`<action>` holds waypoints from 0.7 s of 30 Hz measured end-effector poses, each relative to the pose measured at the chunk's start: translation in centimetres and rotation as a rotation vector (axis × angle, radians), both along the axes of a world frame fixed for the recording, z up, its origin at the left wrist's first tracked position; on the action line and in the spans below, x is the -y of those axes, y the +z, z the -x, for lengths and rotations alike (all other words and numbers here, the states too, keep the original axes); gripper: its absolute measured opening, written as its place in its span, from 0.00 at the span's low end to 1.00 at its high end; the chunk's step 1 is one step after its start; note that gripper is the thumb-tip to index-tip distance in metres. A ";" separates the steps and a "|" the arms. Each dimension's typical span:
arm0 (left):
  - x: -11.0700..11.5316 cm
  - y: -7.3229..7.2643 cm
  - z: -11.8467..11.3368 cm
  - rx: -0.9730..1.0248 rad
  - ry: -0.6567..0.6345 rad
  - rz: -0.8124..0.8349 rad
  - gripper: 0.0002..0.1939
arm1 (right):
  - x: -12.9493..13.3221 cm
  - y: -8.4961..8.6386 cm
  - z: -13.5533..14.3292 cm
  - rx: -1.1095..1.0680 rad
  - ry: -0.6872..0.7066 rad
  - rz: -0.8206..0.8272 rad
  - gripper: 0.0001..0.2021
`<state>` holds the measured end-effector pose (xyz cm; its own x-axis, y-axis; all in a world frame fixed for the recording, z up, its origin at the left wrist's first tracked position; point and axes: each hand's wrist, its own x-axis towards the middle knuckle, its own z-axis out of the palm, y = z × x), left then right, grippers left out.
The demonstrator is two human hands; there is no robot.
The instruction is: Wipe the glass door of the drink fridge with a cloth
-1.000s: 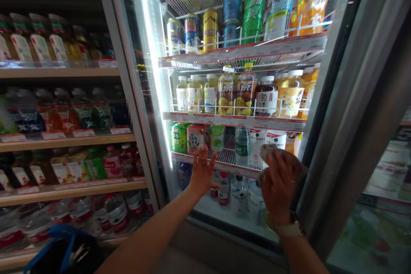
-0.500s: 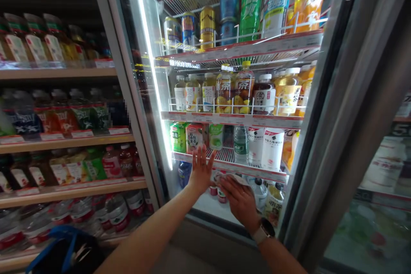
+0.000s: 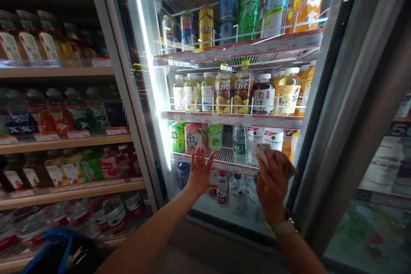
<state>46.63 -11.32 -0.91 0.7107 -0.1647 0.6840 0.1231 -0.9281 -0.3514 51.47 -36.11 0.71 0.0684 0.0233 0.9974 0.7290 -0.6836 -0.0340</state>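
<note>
In the head view, my left hand (image 3: 199, 173) is open, its fingers spread against the glass door (image 3: 218, 218) of a lit drinks fridge. It lies in front of the lower shelf edge, below a red-labelled tea carton (image 3: 193, 135). My right hand (image 3: 272, 184), with a watch on the wrist, presses a pale crumpled cloth (image 3: 288, 165) to the same glass. The cloth sits before white-labelled bottles (image 3: 273, 136), close to the right frame, and my fingers cover part of it.
Bottles and cans, such as a green bottle (image 3: 250, 4), stand behind the glass. The metal door frame (image 3: 356, 107) runs down the right. Open wooden shelves (image 3: 61, 145) of bottled drinks are on the left. A black bag with blue trim (image 3: 61, 239) is at lower left.
My right hand has moved right and slightly up with the cloth, away from my left hand. The left hand stays in nearly the same place, fingers spread.
</note>
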 end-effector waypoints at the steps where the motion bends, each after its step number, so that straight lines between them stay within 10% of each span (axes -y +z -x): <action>1: 0.0 0.0 0.0 0.003 0.001 -0.002 0.67 | 0.5 0.6 -0.2 0.001 -0.018 -0.084 0.23; 6: 0.1 -0.1 -0.1 -0.002 0.013 -0.001 0.67 | 0.3 1.0 -0.6 -0.006 -0.038 -0.213 0.26; 21: 0.1 0.0 0.3 0.097 -0.037 -0.047 0.63 | -5.1 -8.1 1.8 -0.034 0.285 0.559 0.21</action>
<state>46.32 -11.37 -0.89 0.6343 -0.2235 0.7400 0.1243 -0.9153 -0.3831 49.62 -31.05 -7.37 0.0144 0.5626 0.8266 0.8904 -0.3834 0.2455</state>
